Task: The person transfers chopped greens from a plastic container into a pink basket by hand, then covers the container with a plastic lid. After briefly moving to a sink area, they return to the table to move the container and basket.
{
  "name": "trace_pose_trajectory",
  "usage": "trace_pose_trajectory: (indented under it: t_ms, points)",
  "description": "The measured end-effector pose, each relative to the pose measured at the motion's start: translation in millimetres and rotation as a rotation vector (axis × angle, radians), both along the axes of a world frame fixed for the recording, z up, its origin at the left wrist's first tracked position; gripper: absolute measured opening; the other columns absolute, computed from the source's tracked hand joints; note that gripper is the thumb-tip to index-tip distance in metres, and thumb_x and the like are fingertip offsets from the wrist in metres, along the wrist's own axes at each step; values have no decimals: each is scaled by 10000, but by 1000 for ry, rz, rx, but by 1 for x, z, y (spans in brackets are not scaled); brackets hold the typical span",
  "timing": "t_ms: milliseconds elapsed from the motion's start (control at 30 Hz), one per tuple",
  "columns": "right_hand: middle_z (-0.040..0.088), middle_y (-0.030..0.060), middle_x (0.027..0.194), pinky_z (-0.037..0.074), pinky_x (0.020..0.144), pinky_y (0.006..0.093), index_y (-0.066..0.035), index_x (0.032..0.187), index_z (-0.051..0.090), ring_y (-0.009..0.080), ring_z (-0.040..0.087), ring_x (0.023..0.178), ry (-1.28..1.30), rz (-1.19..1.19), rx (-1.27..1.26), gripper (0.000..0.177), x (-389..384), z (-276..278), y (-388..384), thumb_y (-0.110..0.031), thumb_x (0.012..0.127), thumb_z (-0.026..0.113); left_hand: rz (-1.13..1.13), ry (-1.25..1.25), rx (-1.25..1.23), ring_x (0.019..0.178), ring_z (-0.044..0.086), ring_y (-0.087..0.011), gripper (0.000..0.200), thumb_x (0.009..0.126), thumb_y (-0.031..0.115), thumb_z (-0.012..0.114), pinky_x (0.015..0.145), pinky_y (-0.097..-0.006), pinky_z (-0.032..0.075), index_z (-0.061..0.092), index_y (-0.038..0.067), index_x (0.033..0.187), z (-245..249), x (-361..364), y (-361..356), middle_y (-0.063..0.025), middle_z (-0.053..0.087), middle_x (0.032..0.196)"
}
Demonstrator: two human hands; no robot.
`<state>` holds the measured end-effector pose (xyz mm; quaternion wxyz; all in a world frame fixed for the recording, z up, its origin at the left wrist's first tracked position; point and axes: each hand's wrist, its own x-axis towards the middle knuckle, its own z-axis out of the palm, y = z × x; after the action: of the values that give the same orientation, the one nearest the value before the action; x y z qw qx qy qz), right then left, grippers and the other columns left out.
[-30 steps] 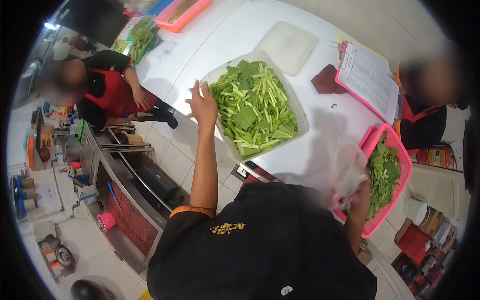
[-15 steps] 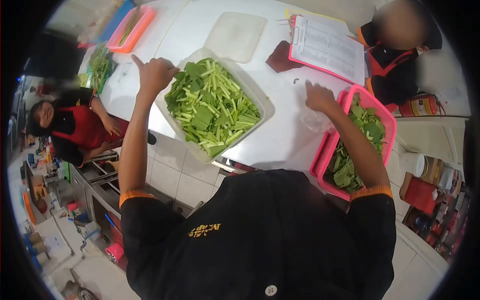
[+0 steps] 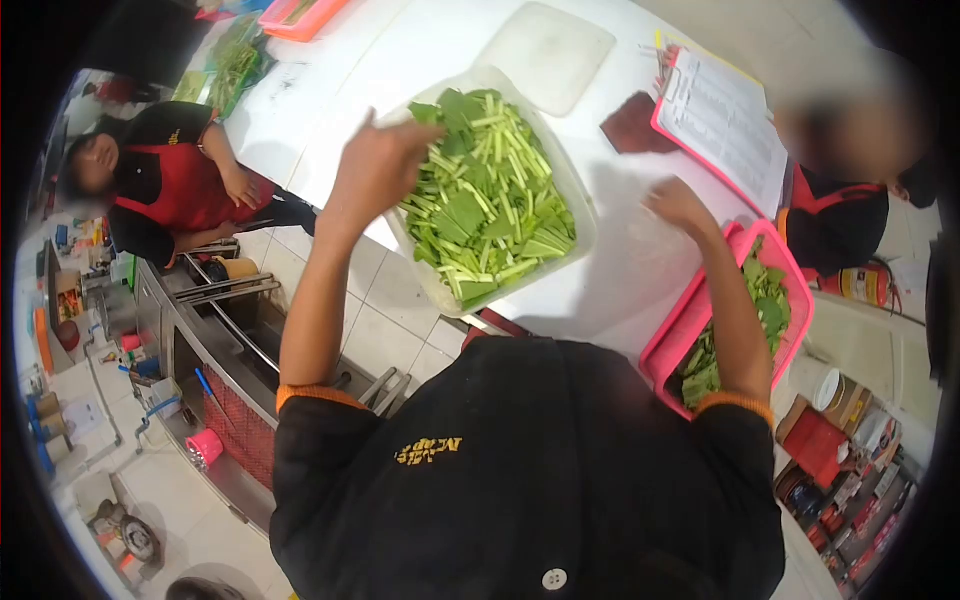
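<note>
A translucent plastic tub [image 3: 590,225] full of cut leafy greens [image 3: 490,195] stands at the table's near edge. Over its left rim is my left hand [image 3: 378,172], fingers bent and thumb apart, with nothing visible in it. My right hand [image 3: 682,207] is closed above the table, right of the tub. Thin clear plastic [image 3: 652,255], which looks like a bag, hangs from its fingers; its outline is faint. Under my right forearm sits a pink basket [image 3: 797,330] holding more greens [image 3: 765,300], partly hidden by the arm.
A translucent lid [image 3: 548,55] lies behind the tub. To its right are a dark red cloth [image 3: 637,125] and a clipboard with papers [image 3: 725,125]. One person [image 3: 180,180] stands at left, another [image 3: 840,215] at right. An orange tray [image 3: 300,20] is at the far left.
The view has shifted, so the table items sit farther right. My left hand has turned and its fingers have bent inward. The clear plastic near my right hand looks more spread out.
</note>
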<state>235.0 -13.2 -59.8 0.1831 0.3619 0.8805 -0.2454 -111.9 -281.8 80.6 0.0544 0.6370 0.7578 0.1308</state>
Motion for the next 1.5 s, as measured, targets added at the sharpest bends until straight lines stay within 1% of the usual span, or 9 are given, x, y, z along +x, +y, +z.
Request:
trace_pose_trajectory:
  t_ms: [167,400,633,867,1067,1200,1300,1400,1500]
  points:
    - [683,72,878,453,769,326,12,977,687,166,609,838,409,-524,42,218,156,198,-107,-157,869,601,78,-31,-47,1387,307,-399,713,924,537,501,1148,-503,256,423,7,1395,-25,17,-12,-247,386,1445]
    - [539,145,1340,391,1010,307,-31,1415,457,211,511,1191,262,-708,-143,633,313,130,-167,-75,794,574,-12,-172,-400,1441,181,-406,1194,794,869,280,1179,-479,196,253,-141,1432,-50,27,44,-311,198,1525]
    - [530,157,1362,347,1043,312,21,1330,527,248,490,1211,235,-746,-72,501,304,160,-160,-186,879,457,-94,-415,-617,1404,248,-453,1160,773,877,338,1131,-553,272,347,-87,1419,-44,24,53,-328,246,1498]
    - [451,-5,664,373,690,299,-98,677,472,140,430,660,870,-1217,120,245,301,160,-145,-249,870,483,2,-284,-430,819,677,-301,603,911,577,528,803,-417,508,730,8,921,0,34,43,-189,693,855]
    - [622,49,820,534,721,363,-88,856,613,184,628,802,1541,-1364,-400,167,146,222,-172,-253,848,591,288,-421,-41,625,645,-252,518,877,453,611,637,-335,517,677,-21,680,24,62,-8,-151,643,640]
    - [554,45,757,508,630,342,-69,861,588,166,576,679,1897,-1037,-393,148,-18,148,-177,-195,903,523,373,-1330,328,731,640,-159,558,911,523,568,636,-275,496,655,-1,1084,-1,104,-42,-61,677,844]
    - [571,158,804,481,694,428,28,862,546,305,575,722,1382,-121,1053,107,-151,101,-230,-75,886,529,243,-1979,316,952,633,-175,707,961,588,432,799,-315,514,409,37,1404,-1,110,-64,-144,538,1294]
    - [568,210,945,457,798,416,26,906,563,379,548,904,1130,188,-205,177,-187,159,-286,-149,916,539,429,-2154,639,967,630,-199,520,992,464,440,794,-348,532,493,56,1311,-31,75,-85,-124,593,1205]
    - [601,201,984,459,839,385,14,1055,587,336,579,940,909,568,-431,269,-184,190,-272,-225,946,530,685,-1996,731,958,635,-222,414,981,352,494,744,-347,549,547,22,1224,-21,38,-120,-120,630,1121]
